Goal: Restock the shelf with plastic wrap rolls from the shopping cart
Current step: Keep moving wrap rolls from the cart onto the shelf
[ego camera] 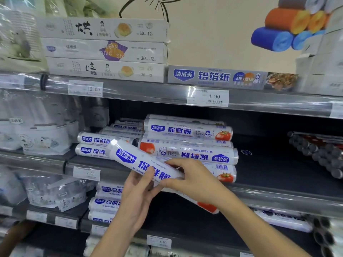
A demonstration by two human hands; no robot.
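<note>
1. Left hand (137,191) is seen at lower centre of the frame, palm up beneath the plastic wrap roll (128,158), with the thumb curled over the printed face; the roll is gripped.
2. Right hand (193,179) is laid over the same roll from above, just right of the left hand, with the fingers curled round it. The roll is thus held by both hands.
3. The held roll is located in front of the middle shelf (269,169). Its long axis is tilted, running from upper left to lower right of the frame. Its upper-left end overlaps the stacked rolls (187,130) in the view, though contact cannot be confirmed.
4. The stacked rolls are laid level at centre frame, long axes parallel to the shelf edge, above and behind the hands. Bare shelf is shown to their right.
5. Judgement: the placing step is in hand. The roll would need to be turned level to match the stack before being set down. The right hand is nearer the bare area, the left nearer the stack's left columns.
</note>
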